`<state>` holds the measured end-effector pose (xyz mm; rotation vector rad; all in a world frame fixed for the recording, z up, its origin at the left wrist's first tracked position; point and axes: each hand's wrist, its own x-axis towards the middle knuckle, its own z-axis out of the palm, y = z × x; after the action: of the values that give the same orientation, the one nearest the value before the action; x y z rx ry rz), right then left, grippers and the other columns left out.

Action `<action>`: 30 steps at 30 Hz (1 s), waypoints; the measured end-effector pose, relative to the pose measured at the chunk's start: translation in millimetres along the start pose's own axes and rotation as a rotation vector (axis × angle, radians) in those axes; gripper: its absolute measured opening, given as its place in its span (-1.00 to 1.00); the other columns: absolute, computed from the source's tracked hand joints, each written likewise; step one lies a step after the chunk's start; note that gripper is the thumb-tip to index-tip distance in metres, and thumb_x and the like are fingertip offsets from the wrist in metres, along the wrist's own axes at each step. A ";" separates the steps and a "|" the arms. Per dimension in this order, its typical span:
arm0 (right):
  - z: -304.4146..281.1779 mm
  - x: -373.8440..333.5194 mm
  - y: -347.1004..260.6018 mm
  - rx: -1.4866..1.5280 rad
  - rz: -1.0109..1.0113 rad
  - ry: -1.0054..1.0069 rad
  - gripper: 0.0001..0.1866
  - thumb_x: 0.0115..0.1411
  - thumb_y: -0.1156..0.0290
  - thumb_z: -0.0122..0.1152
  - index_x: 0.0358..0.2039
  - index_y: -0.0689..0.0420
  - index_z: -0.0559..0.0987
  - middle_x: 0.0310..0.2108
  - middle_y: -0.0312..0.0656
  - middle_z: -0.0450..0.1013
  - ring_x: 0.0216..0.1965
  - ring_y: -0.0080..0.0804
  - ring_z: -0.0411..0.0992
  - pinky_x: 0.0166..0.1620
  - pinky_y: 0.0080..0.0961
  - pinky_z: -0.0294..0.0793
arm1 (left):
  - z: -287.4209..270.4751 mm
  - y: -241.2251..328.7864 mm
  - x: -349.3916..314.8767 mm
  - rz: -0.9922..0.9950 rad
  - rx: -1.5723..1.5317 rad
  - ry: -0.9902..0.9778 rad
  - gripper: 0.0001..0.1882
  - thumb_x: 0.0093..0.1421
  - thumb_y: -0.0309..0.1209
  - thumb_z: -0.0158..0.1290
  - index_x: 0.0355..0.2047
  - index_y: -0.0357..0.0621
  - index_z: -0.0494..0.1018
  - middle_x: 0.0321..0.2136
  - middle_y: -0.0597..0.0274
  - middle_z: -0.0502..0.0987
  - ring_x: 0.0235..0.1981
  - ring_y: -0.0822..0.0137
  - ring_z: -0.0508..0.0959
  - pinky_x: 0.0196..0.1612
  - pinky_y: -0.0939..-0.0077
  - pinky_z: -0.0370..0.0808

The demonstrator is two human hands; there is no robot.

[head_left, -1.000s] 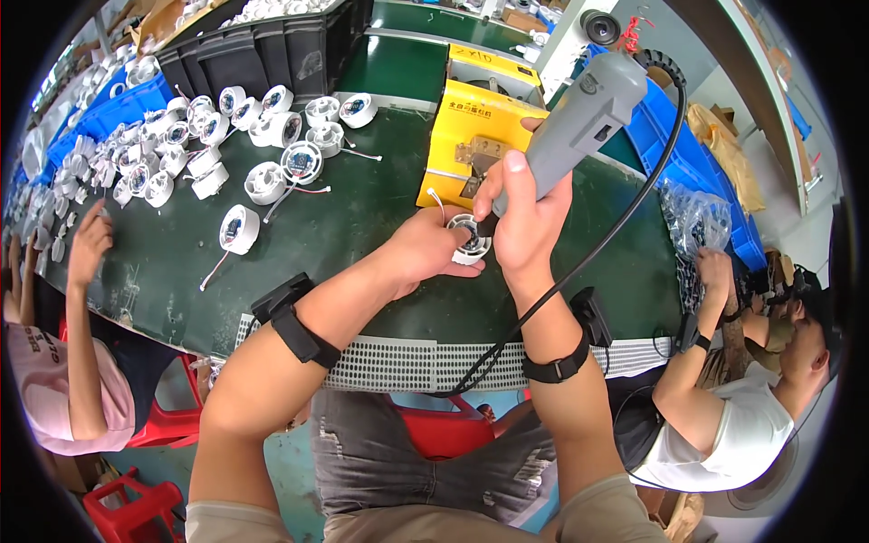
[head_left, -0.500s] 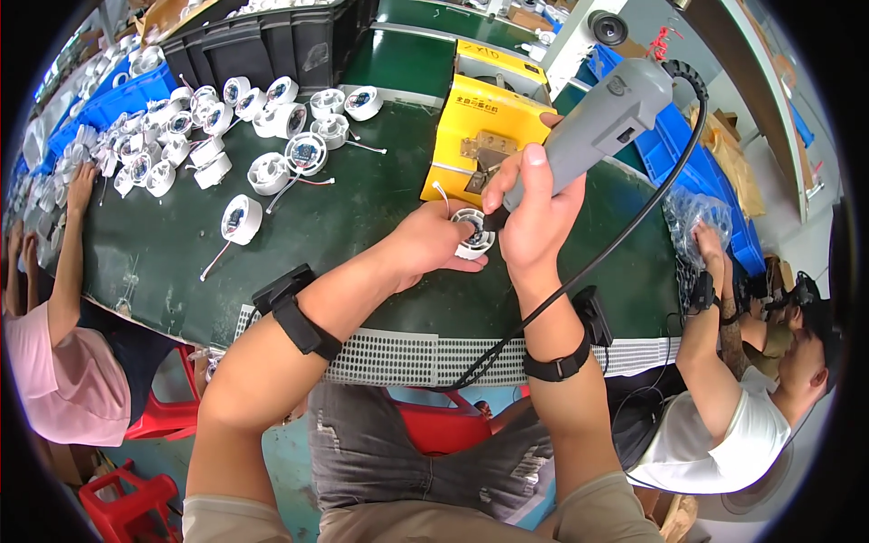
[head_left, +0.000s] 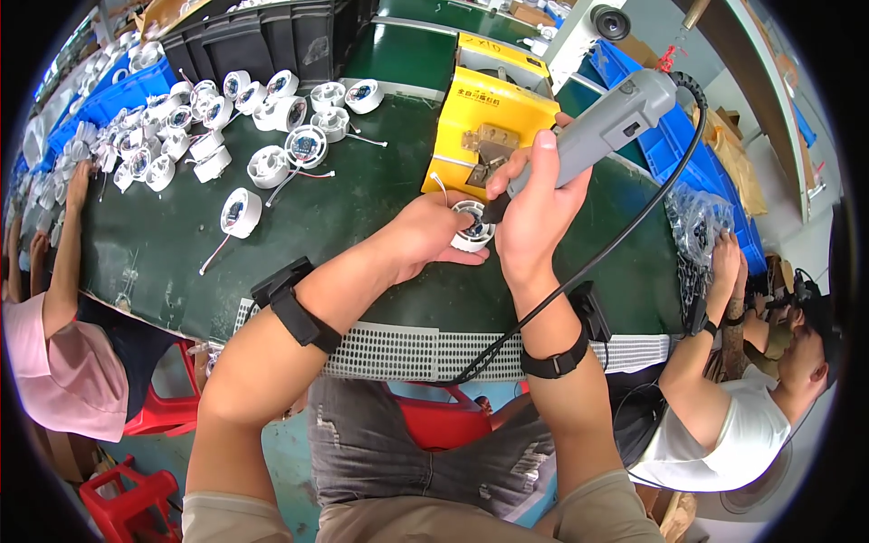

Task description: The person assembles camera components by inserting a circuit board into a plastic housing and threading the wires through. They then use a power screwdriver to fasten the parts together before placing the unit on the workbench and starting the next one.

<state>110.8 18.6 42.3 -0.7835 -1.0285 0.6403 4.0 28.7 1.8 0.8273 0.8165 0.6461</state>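
My left hand (head_left: 433, 232) grips a round white housing (head_left: 472, 237) with a dark circuit board inside, its thumb over the top. My right hand (head_left: 541, 210) is wrapped round a grey electric screwdriver (head_left: 605, 131), which slants down to the left. The driver's dark tip is at the housing's right side; the exact contact is too small to tell. Just behind stands a yellow screw feeder (head_left: 493, 113) with a metal block (head_left: 491, 145) on its front. To the left, a single white housing (head_left: 241, 214) with a wire lead lies on the green table.
Many white housings (head_left: 208, 136) crowd the table's left. Behind them stand a black crate (head_left: 272, 41) and a blue bin (head_left: 118, 90). The driver's black cable (head_left: 625, 231) crosses beside my right forearm. Co-workers sit left and right; one's hand touches a clear plastic bag (head_left: 697, 222).
The electric screwdriver's body has shifted slightly down and right, its tip still at the housing. The housing has tilted a little in my left hand. The right-hand co-worker's arms have moved.
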 end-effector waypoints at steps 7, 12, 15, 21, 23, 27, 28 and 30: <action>-1.8 -0.6 -0.6 -0.056 -0.018 -0.028 -0.62 0.31 0.29 -0.02 0.03 0.21 0.22 -0.65 -0.24 0.27 -0.71 -0.52 0.28 -0.62 -0.56 0.31 | -0.6 0.5 0.4 0.002 0.013 -0.011 -0.69 0.32 -0.51 -0.22 0.02 -0.34 0.31 -0.20 0.03 0.51 -0.27 0.20 0.60 -0.18 0.40 0.63; -0.7 -1.1 -1.2 -0.079 -0.016 -0.051 -0.63 0.30 0.29 -0.01 0.02 0.21 0.23 -0.64 -0.24 0.27 -0.70 -0.53 0.27 -0.62 -0.56 0.31 | -0.6 -1.0 1.5 0.015 0.036 -0.019 -0.69 0.31 -0.51 -0.22 0.02 -0.36 0.31 -0.20 0.03 0.50 -0.27 0.20 0.60 -0.18 0.40 0.63; -1.0 -0.9 -1.5 -0.099 0.005 -0.071 -0.63 0.29 0.30 0.01 0.01 0.21 0.24 -0.64 -0.24 0.29 -0.70 -0.54 0.27 -0.61 -0.56 0.32 | 1.5 0.0 1.0 0.015 0.072 -0.004 -0.70 0.30 -0.52 -0.21 0.01 -0.37 0.31 -0.21 0.04 0.50 -0.27 0.21 0.60 -0.19 0.40 0.63; -3.4 -0.7 3.5 -0.030 0.038 -0.181 -0.62 0.27 0.35 0.04 0.03 0.24 0.26 -0.64 -0.23 0.30 -0.72 -0.54 0.26 -0.62 -0.59 0.29 | 0.1 -1.0 1.0 0.048 0.092 -0.005 -0.71 0.29 -0.53 -0.19 -0.01 -0.39 0.30 -0.20 0.02 0.48 -0.26 0.19 0.60 -0.19 0.39 0.65; -3.7 -1.4 4.7 0.000 0.063 -0.262 -0.62 0.26 0.37 0.04 0.03 0.24 0.26 -0.65 -0.25 0.29 -0.72 -0.55 0.25 -0.63 -0.59 0.28 | -0.2 -1.9 0.0 0.065 0.067 -0.007 -0.71 0.28 -0.55 -0.18 -0.01 -0.41 0.29 -0.20 0.01 0.48 -0.27 0.18 0.60 -0.17 0.38 0.65; -4.5 -0.1 5.8 0.054 0.099 -0.287 -0.60 0.24 0.38 0.09 0.04 0.23 0.27 -0.65 -0.27 0.30 -0.72 -0.57 0.25 -0.63 -0.61 0.28 | 0.1 -1.3 -1.1 0.068 0.068 -0.004 -0.71 0.29 -0.55 -0.19 0.00 -0.41 0.27 -0.18 -0.01 0.48 -0.25 0.17 0.60 -0.17 0.36 0.65; -5.6 0.3 4.9 0.066 0.104 -0.289 -0.60 0.23 0.39 0.12 0.03 0.22 0.29 -0.58 -0.27 0.34 -0.71 -0.59 0.25 -0.64 -0.63 0.28 | 1.0 -0.5 -0.9 0.067 0.079 -0.002 -0.71 0.29 -0.55 -0.19 0.00 -0.42 0.27 -0.18 -0.01 0.48 -0.24 0.16 0.60 -0.16 0.35 0.64; -9.0 0.8 4.9 0.069 0.083 -0.291 -0.61 0.22 0.40 0.12 0.02 0.21 0.30 -0.54 -0.27 0.35 -0.70 -0.60 0.26 -0.64 -0.64 0.28 | 5.5 0.7 -1.1 0.067 0.088 0.003 -0.71 0.31 -0.53 -0.18 0.00 -0.42 0.27 -0.18 0.01 0.49 -0.22 0.16 0.60 -0.15 0.35 0.64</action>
<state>118.8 19.7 36.0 -0.6876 -1.2353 0.8752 7.9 26.1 5.0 0.9367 0.8273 0.6745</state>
